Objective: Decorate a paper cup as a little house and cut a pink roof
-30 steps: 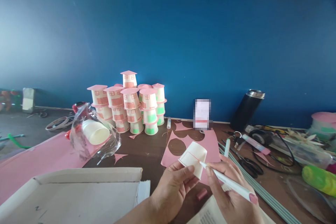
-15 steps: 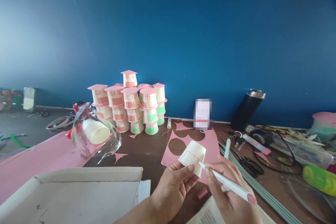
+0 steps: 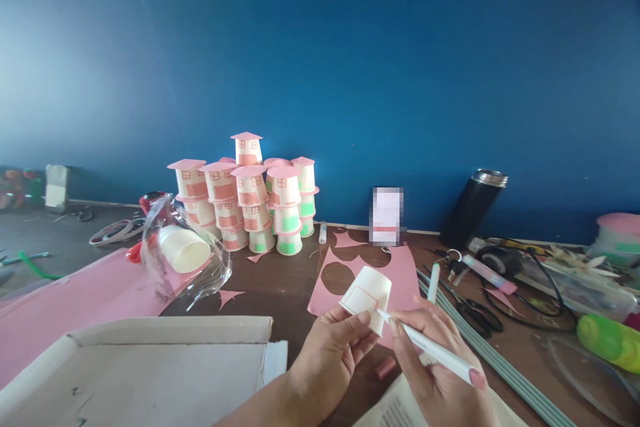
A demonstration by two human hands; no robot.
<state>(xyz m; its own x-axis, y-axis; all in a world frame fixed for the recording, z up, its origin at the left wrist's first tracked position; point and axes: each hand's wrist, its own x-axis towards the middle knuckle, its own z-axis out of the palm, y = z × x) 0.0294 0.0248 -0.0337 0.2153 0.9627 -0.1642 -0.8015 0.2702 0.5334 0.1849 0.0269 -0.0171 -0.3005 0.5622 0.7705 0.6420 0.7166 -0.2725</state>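
Note:
My left hand [image 3: 333, 357] is closed around a small white paper cup [image 3: 367, 295], held tilted with its base toward the wall. A thin red outline is drawn on the cup's side. My right hand [image 3: 435, 373] grips a white marker with a pink end [image 3: 430, 349]; its tip touches the cup's lower edge. Both hands hover over the brown table near its front, above a pink paper sheet with round cut-outs [image 3: 400, 267].
A pile of decorated cup houses with pink roofs [image 3: 250, 197] stands by the blue wall. A plastic sleeve of plain cups [image 3: 183, 253] lies left, a cardboard box lid [image 3: 150, 367] in front. A black flask [image 3: 473, 210], scissors [image 3: 467, 310], green rods and clutter lie right.
The marker tip has slid slightly along the cup's lower edge, and the cup has turned a little in my left hand. Nothing else moved.

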